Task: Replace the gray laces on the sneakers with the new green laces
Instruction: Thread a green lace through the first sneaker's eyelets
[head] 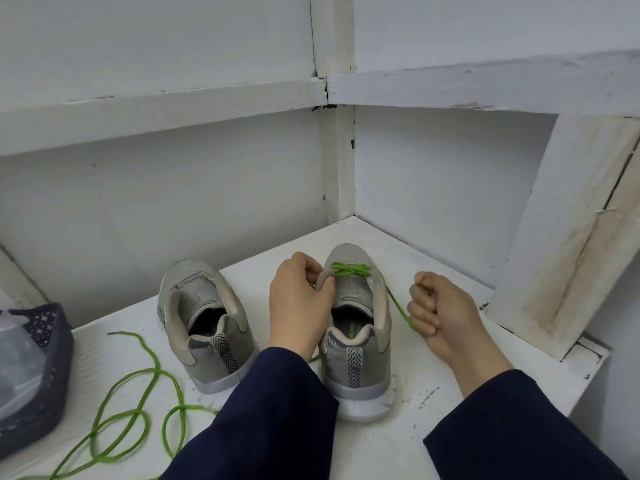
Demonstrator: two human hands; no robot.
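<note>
My left hand (299, 303) reaches forward at the centre of the frame, wrist above the heel of the right-hand sneaker (353, 372), with fingers and thumb curled to pinch the left edge of its upper beside the eyelets. My right hand (438, 313), at centre right, is closed into a fist around one end of the green lace (349, 269), which crosses the front eyelets in a few rows; a strand of it runs down past the shoe's right side into that fist. The other sneaker (207, 358) stands just left of my left forearm with no lace in it, heel toward me. A second green lace (138, 386) lies in loose loops on the white table (433, 393) at lower left. At the left edge sits a dark perforated basket (52, 341) holding a clear plastic bag (17, 368); I cannot tell what the bag contains.
</note>
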